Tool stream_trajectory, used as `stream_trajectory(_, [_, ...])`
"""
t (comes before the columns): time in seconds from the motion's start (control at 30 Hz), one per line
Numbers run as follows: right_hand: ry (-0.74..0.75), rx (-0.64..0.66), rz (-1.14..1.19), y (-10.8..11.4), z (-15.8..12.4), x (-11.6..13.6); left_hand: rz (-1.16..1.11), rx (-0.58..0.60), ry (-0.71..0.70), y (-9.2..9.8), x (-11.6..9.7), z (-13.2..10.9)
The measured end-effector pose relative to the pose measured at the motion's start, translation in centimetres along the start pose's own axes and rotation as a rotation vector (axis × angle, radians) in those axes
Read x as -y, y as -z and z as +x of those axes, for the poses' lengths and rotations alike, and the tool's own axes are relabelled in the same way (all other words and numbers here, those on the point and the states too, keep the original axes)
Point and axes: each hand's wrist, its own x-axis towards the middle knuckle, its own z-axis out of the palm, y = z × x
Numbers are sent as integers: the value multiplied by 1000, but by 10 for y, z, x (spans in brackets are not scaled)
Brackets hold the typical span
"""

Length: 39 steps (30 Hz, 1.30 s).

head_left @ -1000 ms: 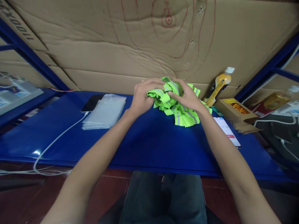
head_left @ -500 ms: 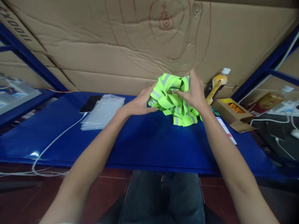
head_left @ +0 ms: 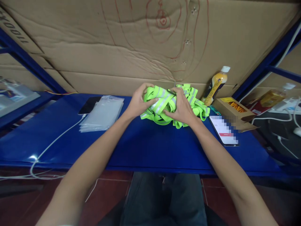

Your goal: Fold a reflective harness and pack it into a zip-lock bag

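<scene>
A bundle of neon-green straps with grey reflective stripes (head_left: pixel 195 103) lies bunched at the back middle of the blue table (head_left: pixel 145 144). My left hand (head_left: pixel 138 102) grips the bundle's left side with curled fingers. On the bundle's front and top my right hand (head_left: pixel 180 108) presses down, its fingers closed round the straps. Both hands hold the same bundle just above the table top.
A stack of clear plastic bags (head_left: pixel 103 114) lies to the left over a dark phone (head_left: pixel 88 105) with a white cable (head_left: pixel 54 141). Right of the bundle are a lit phone (head_left: pixel 223 130), a yellow bottle (head_left: pixel 215 84) and an open cardboard box (head_left: pixel 234 111). Cardboard sheets stand behind.
My right hand has come down from the top of the bundle to its front. The left hand has closed on the left side, and the straps have been gathered lower and tighter.
</scene>
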Motion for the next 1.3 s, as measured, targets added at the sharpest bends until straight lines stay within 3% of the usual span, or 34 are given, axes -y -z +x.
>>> stream_trajectory(0.17, [-284, -9, 203, -1, 3, -1, 30, 3, -48, 6, 8, 0])
stream_trajectory(0.27, [-327, -6, 252, 0, 3, -3, -86, 3, -44, 5, 8, -1])
stream_trajectory(0.43, [-178, -165, 98, -3, 0, -6, -101, 55, 4, 4, 7, -2])
stream_trajectory(0.6, [145, -204, -26, -9, -5, -6, 169, 0, 107, -5, -3, -6])
stream_trajectory(0.7, [253, -193, -36, -11, -6, -5, 13, 33, 250, -6, 1, -6])
stream_trajectory(0.77, [252, -221, -55, -11, -6, -6, -201, 7, 292, -3, 8, -4])
stream_trajectory(0.83, [195, -273, -87, -10, -6, -9, -361, -107, 286, 2, 15, 0])
stream_trajectory(0.93, [87, -298, -116, -7, -6, -16, -476, -264, 275, 9, 22, 6])
stream_trajectory(1.03, [44, -246, -85, -3, -6, -18, -496, -335, 226, 10, 23, 9])
stream_trajectory(1.2, [54, -237, -72, 3, -2, -1, -376, -281, 113, 8, 17, 6])
stream_trajectory(1.3, [97, -92, -157, -1, -2, 11, -294, -161, 56, 3, 7, 2])
